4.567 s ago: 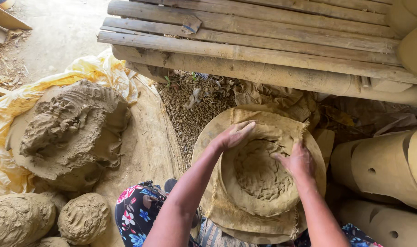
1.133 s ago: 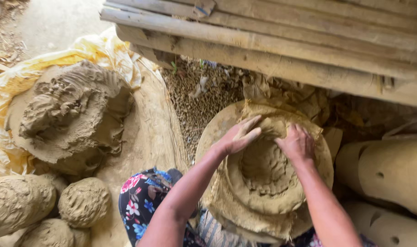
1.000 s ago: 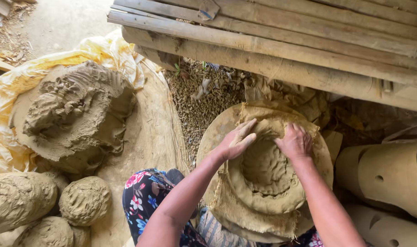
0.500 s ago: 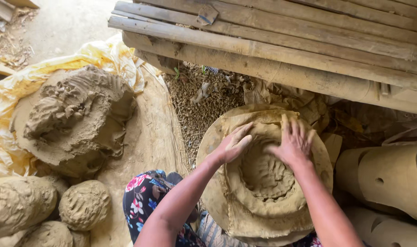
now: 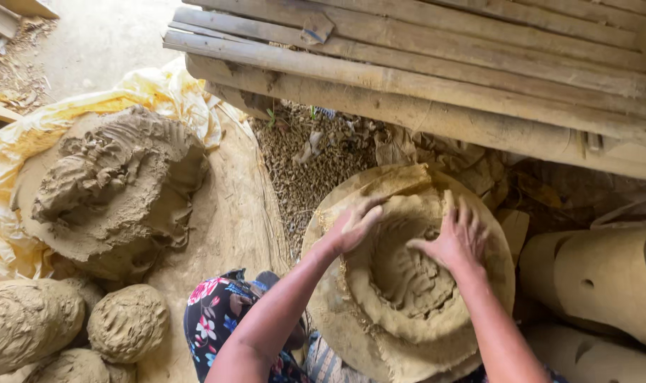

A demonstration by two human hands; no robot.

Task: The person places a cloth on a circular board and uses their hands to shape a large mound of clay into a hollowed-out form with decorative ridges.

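Note:
A thick ring of wet brown clay point(image 5: 401, 312) with a hollowed middle lies on a round clay-smeared board point(image 5: 330, 319) in front of me. My left hand point(image 5: 355, 223) rests flat on the ring's upper left rim, fingers pointing up and right. My right hand point(image 5: 454, 237) presses on the upper right rim with fingers spread and the thumb reaching into the hollow. Both hands are smeared with clay and neither holds anything loose.
A big mound of raw clay point(image 5: 110, 191) sits on yellow plastic sheeting point(image 5: 11, 142) at left, with several rounded clay lumps point(image 5: 128, 323) below it. Wooden poles point(image 5: 408, 78) run across the top. Pale clay cylinders point(image 5: 599, 284) lie at right. Floral cloth point(image 5: 213, 312) covers my knee.
The flat dished clay has been pushed up into a thicker ring. Both hands moved from the sides to the far rim, and the right hand's fingers have spread.

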